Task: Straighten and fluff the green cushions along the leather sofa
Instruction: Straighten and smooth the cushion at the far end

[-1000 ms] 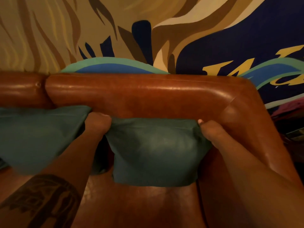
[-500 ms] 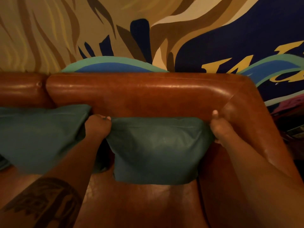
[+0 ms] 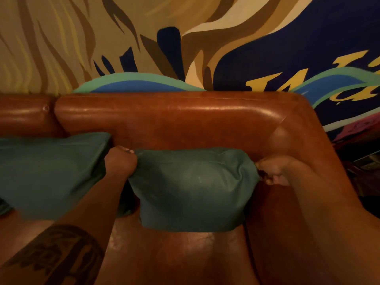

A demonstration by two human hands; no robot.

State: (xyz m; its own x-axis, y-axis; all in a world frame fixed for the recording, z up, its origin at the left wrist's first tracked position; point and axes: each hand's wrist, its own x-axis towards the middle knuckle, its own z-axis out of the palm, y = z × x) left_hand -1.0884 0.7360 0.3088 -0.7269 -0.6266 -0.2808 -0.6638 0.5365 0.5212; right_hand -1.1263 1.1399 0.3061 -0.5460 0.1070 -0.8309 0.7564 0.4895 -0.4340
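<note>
Behind the leather sofa [image 3: 185,120] a painted wall [image 3: 61,38] carries yellow lettering, cut off and unreadable. Two green cushions lean against the backrest: one [image 3: 51,173] at left, one [image 3: 191,190] in the corner, long axis running left to right. Left hand [image 3: 121,163] and right hand [image 3: 273,169] each grip an upper corner of the corner cushion, fingers curled tight.

Two cushions [image 3: 191,190] against sofa backrest [image 3: 174,118]
</note>
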